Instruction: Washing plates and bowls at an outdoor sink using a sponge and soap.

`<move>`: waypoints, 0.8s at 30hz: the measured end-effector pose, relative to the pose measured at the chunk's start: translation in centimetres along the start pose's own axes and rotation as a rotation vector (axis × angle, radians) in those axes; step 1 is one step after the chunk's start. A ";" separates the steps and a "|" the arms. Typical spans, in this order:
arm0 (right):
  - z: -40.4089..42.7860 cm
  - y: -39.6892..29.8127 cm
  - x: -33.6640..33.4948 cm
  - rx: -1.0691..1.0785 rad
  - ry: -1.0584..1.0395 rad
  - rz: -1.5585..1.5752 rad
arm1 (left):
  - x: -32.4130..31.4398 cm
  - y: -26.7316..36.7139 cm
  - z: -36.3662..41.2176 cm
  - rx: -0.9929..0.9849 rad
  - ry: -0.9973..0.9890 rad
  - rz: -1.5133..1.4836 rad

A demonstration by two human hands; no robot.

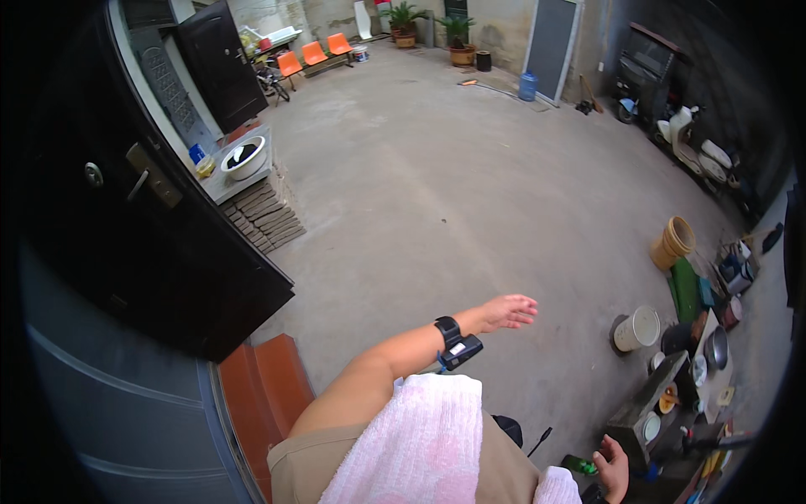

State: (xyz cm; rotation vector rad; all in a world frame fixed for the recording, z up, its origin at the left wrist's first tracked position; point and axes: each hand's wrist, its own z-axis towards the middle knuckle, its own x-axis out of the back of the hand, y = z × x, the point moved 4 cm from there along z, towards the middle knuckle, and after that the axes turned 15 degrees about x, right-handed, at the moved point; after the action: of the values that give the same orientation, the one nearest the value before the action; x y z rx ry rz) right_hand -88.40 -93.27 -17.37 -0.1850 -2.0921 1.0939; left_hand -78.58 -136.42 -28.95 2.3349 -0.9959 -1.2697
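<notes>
My left hand (pixel 511 312) reaches out over the concrete courtyard floor (pixel 403 208), fingers slightly spread and nothing held. A black strap with a small black device (pixel 461 351) sits on that wrist. My right hand (pixel 611 469) hangs at the lower right, its fingers loosely bent and empty. In the picture it appears near a green bottle (pixel 579 465) and the stone sink (pixel 620 425), touching neither. A pink and white towel (pixel 428 435) drapes down my front, over a tan garment (pixel 315 450).
To the left a dark door (pixel 126 252) stands ajar above red-brown steps (pixel 271 390). Beyond it, a white basin (pixel 244 159) rests on a slab over stacked tiles (pixel 267 211). Along the right are a white bucket (pixel 637 329), a yellow bucket (pixel 672 243) and a scooter (pixel 686 142).
</notes>
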 end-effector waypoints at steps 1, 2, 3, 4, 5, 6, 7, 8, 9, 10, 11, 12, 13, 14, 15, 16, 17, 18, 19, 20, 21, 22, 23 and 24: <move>1.2 0.7 0.3 0.100 0.004 -0.085 | 1.4 0.1 1.1 -0.028 0.069 -0.202; 2.4 1.2 0.5 0.097 0.005 -0.081 | 2.2 0.4 1.8 -0.024 0.071 -0.199; 3.9 1.4 0.6 0.080 -0.013 -0.127 | 3.6 0.8 2.2 -0.032 0.172 -0.285; 5.4 1.7 0.7 0.063 -0.030 -0.173 | 4.8 1.2 2.6 -0.039 0.273 -0.370; 6.3 3.1 0.8 0.060 -0.026 -0.163 | 5.1 1.8 3.7 -0.032 0.269 -0.363; 7.2 4.1 1.0 0.053 -0.018 -0.159 | 5.4 2.3 4.9 -0.006 0.268 -0.356; 8.6 4.6 1.3 0.028 -0.016 -0.170 | 5.9 3.0 5.8 0.013 0.277 -0.358; 10.1 5.1 1.4 0.002 -0.012 -0.182 | 6.4 4.0 6.7 0.014 0.279 -0.358; 11.6 6.2 1.2 -0.045 -0.026 -0.157 | 6.9 5.1 7.9 0.030 0.290 -0.362; 13.0 6.9 0.8 -0.053 -0.018 -0.154 | 7.4 6.2 9.1 0.048 0.298 -0.363; 13.9 7.8 0.5 -0.087 0.040 -0.157 | 7.8 7.4 10.6 0.066 0.287 -0.352; 14.5 8.9 0.3 -0.124 0.105 -0.162 | 7.9 9.1 12.3 0.046 0.244 -0.302; 15.4 10.8 0.2 -0.108 0.107 -0.165 | 7.9 10.8 13.9 0.028 0.196 -0.250; 16.1 11.5 -0.4 -0.139 0.134 -0.155 | 7.7 12.2 15.5 0.057 0.174 -0.228; 16.4 12.0 -0.6 -0.181 0.158 -0.137 | 7.3 13.6 16.9 0.069 0.189 -0.189; 16.4 12.5 -0.8 -0.224 0.185 -0.116 | 6.5 14.8 18.5 0.082 0.201 -0.145; 16.6 13.2 -0.9 -0.264 0.200 -0.080 | 5.7 15.8 19.7 0.111 0.179 -0.119; 16.3 12.9 -0.8 -0.296 0.232 -0.063 | 4.6 16.8 21.1 0.141 0.162 -0.086; 16.2 12.6 -0.6 -0.313 0.240 -0.017 | 3.3 17.6 22.6 0.171 0.145 -0.051; 16.1 12.1 -0.3 -0.330 0.253 0.031 | 2.0 18.4 24.2 0.204 0.117 -0.017; 16.0 12.0 0.2 -0.366 0.257 0.064 | 0.7 19.1 25.8 0.228 0.102 0.023; 15.5 12.3 1.1 -0.420 0.247 0.082 | -0.9 19.5 27.7 0.251 0.087 0.061; 15.0 12.0 2.4 -0.470 0.245 0.061 | -2.6 19.3 29.8 0.279 0.065 0.090; 14.3 12.1 3.7 -0.516 0.236 0.041 | -4.3 19.0 31.8 0.295 0.047 0.137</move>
State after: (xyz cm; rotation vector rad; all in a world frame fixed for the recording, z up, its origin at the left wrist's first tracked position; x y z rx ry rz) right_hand -103.17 -93.29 -29.43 -0.5786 -2.1177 0.5034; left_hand -114.57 -145.02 -33.74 2.4433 -1.3839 -1.0726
